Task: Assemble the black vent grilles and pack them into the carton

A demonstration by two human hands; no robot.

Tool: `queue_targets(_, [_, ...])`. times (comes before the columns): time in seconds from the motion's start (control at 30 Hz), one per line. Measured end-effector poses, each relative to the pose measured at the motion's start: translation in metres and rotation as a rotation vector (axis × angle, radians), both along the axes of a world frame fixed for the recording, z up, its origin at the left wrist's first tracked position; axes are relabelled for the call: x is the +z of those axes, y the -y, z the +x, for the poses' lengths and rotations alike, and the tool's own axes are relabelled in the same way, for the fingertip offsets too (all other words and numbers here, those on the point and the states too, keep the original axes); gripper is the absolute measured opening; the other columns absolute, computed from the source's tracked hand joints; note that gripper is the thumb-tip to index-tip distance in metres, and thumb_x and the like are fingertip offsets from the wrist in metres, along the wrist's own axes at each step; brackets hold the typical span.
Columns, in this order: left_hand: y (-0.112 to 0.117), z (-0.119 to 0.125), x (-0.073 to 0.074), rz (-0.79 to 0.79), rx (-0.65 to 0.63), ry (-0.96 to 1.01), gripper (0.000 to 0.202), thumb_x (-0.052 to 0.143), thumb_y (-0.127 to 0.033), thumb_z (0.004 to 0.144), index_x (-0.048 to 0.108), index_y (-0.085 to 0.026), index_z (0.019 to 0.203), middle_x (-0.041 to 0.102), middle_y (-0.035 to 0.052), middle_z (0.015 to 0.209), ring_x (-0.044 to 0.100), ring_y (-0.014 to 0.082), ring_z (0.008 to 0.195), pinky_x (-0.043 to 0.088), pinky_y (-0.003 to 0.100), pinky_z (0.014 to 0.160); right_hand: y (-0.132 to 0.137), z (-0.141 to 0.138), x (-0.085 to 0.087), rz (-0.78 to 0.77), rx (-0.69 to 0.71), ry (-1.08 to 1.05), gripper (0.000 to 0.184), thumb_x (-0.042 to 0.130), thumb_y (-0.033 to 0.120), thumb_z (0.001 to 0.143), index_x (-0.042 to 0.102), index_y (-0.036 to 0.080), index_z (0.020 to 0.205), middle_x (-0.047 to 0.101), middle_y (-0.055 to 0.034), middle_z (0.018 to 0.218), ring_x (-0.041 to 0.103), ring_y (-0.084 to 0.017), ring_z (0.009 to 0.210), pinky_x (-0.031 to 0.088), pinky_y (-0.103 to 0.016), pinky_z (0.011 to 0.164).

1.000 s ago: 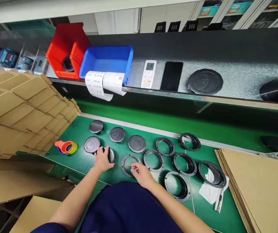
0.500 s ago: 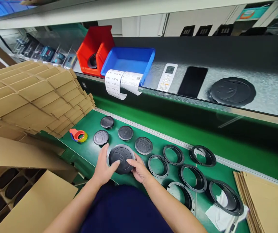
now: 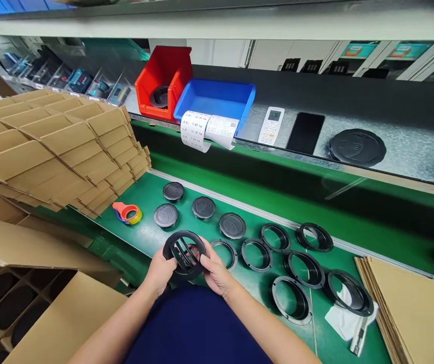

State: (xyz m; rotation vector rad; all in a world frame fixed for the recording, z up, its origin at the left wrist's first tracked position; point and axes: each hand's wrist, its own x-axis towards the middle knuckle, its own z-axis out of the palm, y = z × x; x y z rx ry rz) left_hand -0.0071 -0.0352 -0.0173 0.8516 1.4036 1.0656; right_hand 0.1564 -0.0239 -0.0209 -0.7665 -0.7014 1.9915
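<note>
Both of my hands hold a black round air vent [image 3: 184, 236] low over the green bench. Open slats show inside its ring. My left hand [image 3: 159, 273] grips the left rim, its thumb at the opening. On the right rim, my right hand [image 3: 216, 270] has its thumb on the near edge and its other fingers partly hidden behind. Beyond the hands stand several vents with closed faces, one of them the nearest grey-black vent [image 3: 166, 216]. Just right of my right hand lies a black ring [image 3: 225, 253], with several more black rings [image 3: 257, 255] farther right.
An open carton [image 3: 61, 323] of dark round parts is at lower left, below stacked cardboard dividers [image 3: 61, 146]. A tape dispenser [image 3: 129, 212] lies on the bench. Flat cardboard [image 3: 410, 313] and a white cloth [image 3: 340, 321] are at right. The shelf holds red [image 3: 164, 76] and blue bins [image 3: 217, 93].
The vent in my hands showed a closed, ribbed face; now its ring and open slats show. My left fingers have closed around its rim. The camera view has shifted slightly.
</note>
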Motion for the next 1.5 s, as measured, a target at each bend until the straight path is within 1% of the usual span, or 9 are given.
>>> queue_targets(0.23, [0.010, -0.038, -0.005, -0.036, 0.021, -0.013, 0.044, 0.073, -0.029, 0.064, 0.065, -0.015, 0.105, 0.070, 0.0081, 0.105, 0.062, 0.0246, 0.099, 0.050, 0.034, 0.085, 0.006, -0.035, 0.004, -0.127, 0.011, 0.020, 0.054, 0.073, 0.048, 0.072, 0.055, 0.031, 0.120, 0.064, -0.0023, 0.112, 0.062, -0.021, 0.104, 0.048, -0.039, 0.093])
queue_targets(0.33, [0.013, -0.047, -0.002, 0.002, 0.018, -0.093, 0.042, 0.065, -0.021, 0.068, 0.063, -0.017, 0.110, 0.070, 0.0057, 0.104, 0.062, 0.0232, 0.099, 0.049, 0.034, 0.087, 0.006, -0.043, 0.000, -0.120, 0.031, 0.007, 0.051, 0.072, 0.047, 0.074, 0.057, 0.029, 0.119, 0.065, -0.0036, 0.112, 0.063, -0.020, 0.099, 0.049, -0.039, 0.091])
queue_targets(0.47, [0.020, -0.054, 0.006, 0.044, 0.017, -0.171, 0.058, 0.058, -0.012, 0.065, 0.056, -0.018, 0.123, 0.068, 0.0051, 0.105, 0.063, 0.0217, 0.096, 0.049, 0.035, 0.090, 0.006, -0.050, -0.010, -0.162, 0.035, -0.051, 0.043, 0.070, 0.043, 0.077, 0.060, 0.025, 0.114, 0.066, -0.0048, 0.110, 0.063, -0.019, 0.093, 0.049, -0.040, 0.088])
queue_targets(0.6, [0.027, -0.056, 0.010, 0.033, 0.043, -0.229, 0.069, 0.061, -0.013, 0.062, 0.050, -0.017, 0.130, 0.066, 0.0079, 0.111, 0.063, 0.0235, 0.097, 0.050, 0.039, 0.090, 0.008, -0.053, -0.013, -0.180, 0.061, -0.097, 0.038, 0.070, 0.041, 0.077, 0.062, 0.023, 0.110, 0.067, -0.0046, 0.105, 0.063, -0.019, 0.088, 0.048, -0.039, 0.086])
queue_targets(0.77, [0.029, -0.058, 0.010, 0.105, 0.046, -0.201, 0.068, 0.064, -0.020, 0.066, 0.046, -0.018, 0.131, 0.059, 0.0094, 0.127, 0.056, 0.0242, 0.116, 0.042, 0.039, 0.103, 0.008, -0.049, -0.001, -0.025, 0.099, -0.044, 0.056, 0.072, 0.038, 0.075, 0.053, 0.028, 0.127, 0.065, -0.0029, 0.111, 0.060, -0.019, 0.098, 0.042, -0.038, 0.093])
queue_targets(0.93, [0.031, -0.059, 0.011, 0.109, 0.063, -0.184, 0.069, 0.070, -0.026, 0.067, 0.046, -0.017, 0.131, 0.057, 0.0100, 0.131, 0.052, 0.0248, 0.121, 0.037, 0.040, 0.107, 0.007, -0.045, 0.007, 0.073, 0.163, -0.029, 0.057, 0.071, 0.034, 0.075, 0.052, 0.026, 0.129, 0.063, -0.0037, 0.116, 0.055, -0.020, 0.107, 0.038, -0.036, 0.097])
queue_targets(1.27, [0.029, -0.057, 0.002, 0.030, 0.101, -0.074, 0.058, 0.066, -0.018, 0.066, 0.055, -0.018, 0.123, 0.065, 0.0063, 0.118, 0.060, 0.0227, 0.107, 0.046, 0.035, 0.094, 0.001, -0.046, 0.004, -0.129, 0.200, -0.070, 0.052, 0.073, 0.033, 0.072, 0.056, 0.024, 0.120, 0.066, -0.0010, 0.096, 0.063, -0.018, 0.086, 0.047, -0.031, 0.075])
queue_targets(1.4, [0.029, -0.056, 0.002, 0.020, 0.119, -0.058, 0.057, 0.070, -0.021, 0.065, 0.058, -0.016, 0.121, 0.067, 0.0073, 0.115, 0.061, 0.0246, 0.105, 0.048, 0.035, 0.091, 0.001, -0.045, 0.000, -0.181, 0.188, -0.061, 0.050, 0.074, 0.032, 0.070, 0.057, 0.024, 0.117, 0.065, -0.0002, 0.096, 0.063, -0.018, 0.087, 0.047, -0.032, 0.078])
queue_targets(1.5, [0.029, -0.056, 0.005, 0.042, 0.079, -0.023, 0.058, 0.070, -0.022, 0.068, 0.056, -0.017, 0.124, 0.066, 0.0079, 0.118, 0.059, 0.0254, 0.109, 0.046, 0.037, 0.095, 0.000, -0.044, 0.001, -0.128, 0.204, -0.063, 0.053, 0.073, 0.031, 0.071, 0.056, 0.025, 0.121, 0.064, -0.0016, 0.101, 0.061, -0.019, 0.093, 0.045, -0.034, 0.083])
